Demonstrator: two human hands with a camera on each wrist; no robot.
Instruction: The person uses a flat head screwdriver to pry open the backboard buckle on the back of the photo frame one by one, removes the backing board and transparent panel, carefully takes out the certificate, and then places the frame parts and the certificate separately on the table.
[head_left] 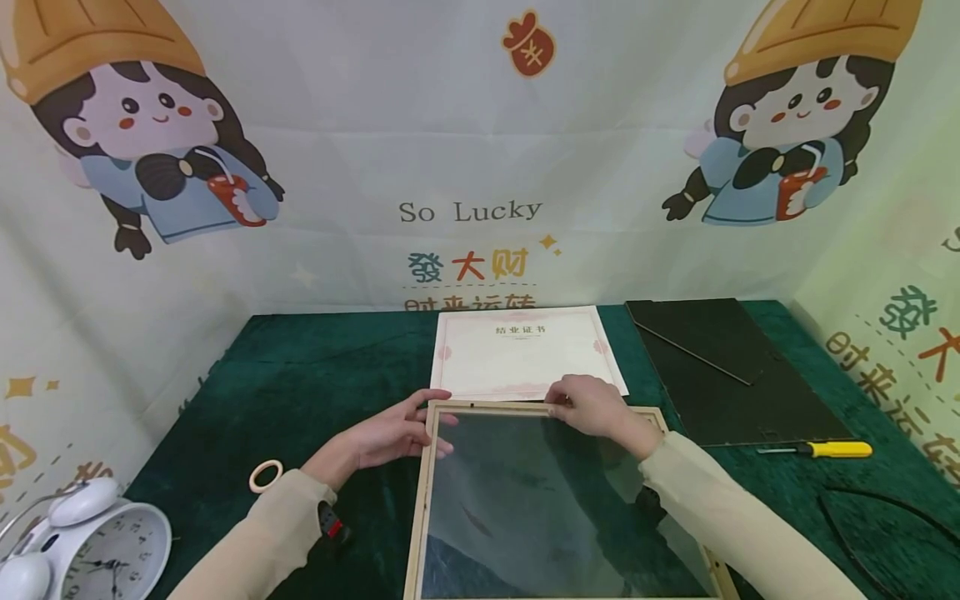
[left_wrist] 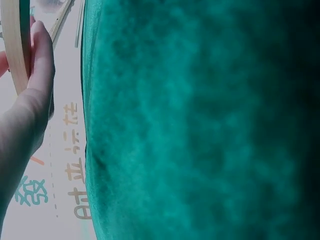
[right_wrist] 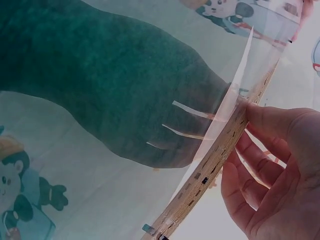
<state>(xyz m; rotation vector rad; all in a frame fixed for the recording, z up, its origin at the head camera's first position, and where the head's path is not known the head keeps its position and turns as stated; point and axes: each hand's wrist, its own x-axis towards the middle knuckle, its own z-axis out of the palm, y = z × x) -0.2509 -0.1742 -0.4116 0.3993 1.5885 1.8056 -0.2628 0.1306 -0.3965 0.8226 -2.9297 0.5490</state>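
A pale wooden picture frame [head_left: 422, 508] is held up at the table's near side, with a clear sheet [head_left: 517, 508] across its opening. My left hand [head_left: 393, 429] grips the frame's upper left corner; the left wrist view shows the wood between thumb and fingers. On the top bar, right of its middle, my right hand [head_left: 592, 406] pinches the edge. In the right wrist view the thumb presses the bar's inner edge beside the clear sheet, and the fingers [right_wrist: 260, 165] curl behind the wood. A pale strip of the sheet's edge stands out there along the bar.
A printed certificate [head_left: 525, 358] lies behind the frame. To its right are a black board [head_left: 720, 400] with a thin rod [head_left: 693, 354], a yellow-handled screwdriver [head_left: 840, 450] and a black cord [head_left: 892, 500]. A wooden ring [head_left: 258, 487] and white alarm clock [head_left: 120, 550] are at left.
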